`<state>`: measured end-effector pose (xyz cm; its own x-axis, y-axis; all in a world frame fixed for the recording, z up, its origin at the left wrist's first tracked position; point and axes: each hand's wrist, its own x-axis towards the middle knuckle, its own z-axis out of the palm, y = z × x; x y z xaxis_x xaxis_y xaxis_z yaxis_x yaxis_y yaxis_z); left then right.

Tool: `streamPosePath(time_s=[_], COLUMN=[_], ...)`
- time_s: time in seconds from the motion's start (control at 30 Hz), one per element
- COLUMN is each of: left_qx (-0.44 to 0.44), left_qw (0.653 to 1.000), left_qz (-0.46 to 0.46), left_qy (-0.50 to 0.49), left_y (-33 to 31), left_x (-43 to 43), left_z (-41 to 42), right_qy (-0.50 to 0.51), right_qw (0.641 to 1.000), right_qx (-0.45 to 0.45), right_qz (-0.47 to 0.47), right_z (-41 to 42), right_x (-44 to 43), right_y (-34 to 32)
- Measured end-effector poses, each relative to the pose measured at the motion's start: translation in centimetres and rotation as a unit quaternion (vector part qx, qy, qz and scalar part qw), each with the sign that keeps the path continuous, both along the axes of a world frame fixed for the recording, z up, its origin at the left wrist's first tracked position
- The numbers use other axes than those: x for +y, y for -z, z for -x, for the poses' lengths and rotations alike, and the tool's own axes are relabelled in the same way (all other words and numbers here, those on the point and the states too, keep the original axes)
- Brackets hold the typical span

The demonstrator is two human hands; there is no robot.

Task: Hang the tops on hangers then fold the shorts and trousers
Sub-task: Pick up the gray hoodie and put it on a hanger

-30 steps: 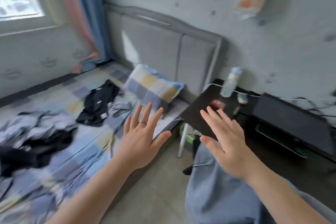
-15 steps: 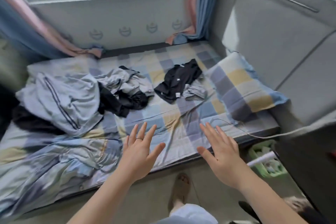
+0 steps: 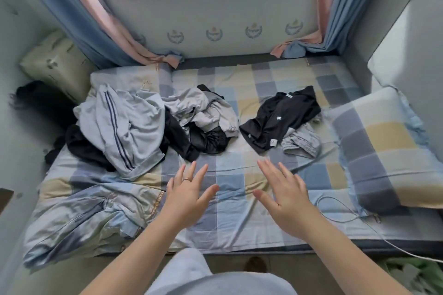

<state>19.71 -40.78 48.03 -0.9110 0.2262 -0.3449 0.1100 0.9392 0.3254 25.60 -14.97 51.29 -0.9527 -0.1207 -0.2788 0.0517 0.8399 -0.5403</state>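
Crumpled clothes lie on the checked bed [image 3: 239,218]. A light grey garment with dark blue stripes [image 3: 124,127] is heaped at the left over black clothing [image 3: 84,148]. A pile of grey and black garments [image 3: 203,117] sits mid-bed. To the right lies a black top with a small white cross [image 3: 280,117], and a small grey piece [image 3: 302,142] is tucked beside it. My left hand [image 3: 189,195] and my right hand [image 3: 285,195] hover with fingers spread over the bed's near part, holding nothing. No hangers are in view.
A checked pillow [image 3: 388,148] lies at the bed's right end below a grey headboard [image 3: 407,38]. A rumpled quilt [image 3: 84,218] covers the near left. A white cable [image 3: 347,213] trails over the near right edge. Curtains [image 3: 96,19] hang by the window.
My view has swung left from the desk to face the bed squarely. Both hands stay spread and empty, now over the mattress.
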Motion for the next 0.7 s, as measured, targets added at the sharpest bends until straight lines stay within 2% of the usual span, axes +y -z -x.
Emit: streamPosePath(time_s=[0.17, 0.37, 0.57, 0.7], left_qx=[0.011, -0.001, -0.013, -0.051], left_qw=[1.0, 1.0, 0.999, 0.996], left_qz=[0.005, 0.024, 0.019, 0.036], left_qy=[-0.017, -0.004, -0.04, -0.066], left_y=[2.3, 8.2, 15.6, 19.8], left_x=[-0.4, -5.2, -17.6, -28.0], left_z=[5.4, 14.3, 26.9, 36.6], right_qy=[-0.008, -0.017, -0.038, -0.076], right_qw=[1.0, 0.999, 0.997, 0.993], right_qx=[0.012, 0.039, 0.043, 0.004], right_qz=[0.013, 0.006, -0.049, -0.091], right_z=[5.6, 13.7, 28.1, 40.5], right_x=[-0.5, -5.2, -17.4, -28.6], right_y=[1.2, 6.4, 13.7, 17.3])
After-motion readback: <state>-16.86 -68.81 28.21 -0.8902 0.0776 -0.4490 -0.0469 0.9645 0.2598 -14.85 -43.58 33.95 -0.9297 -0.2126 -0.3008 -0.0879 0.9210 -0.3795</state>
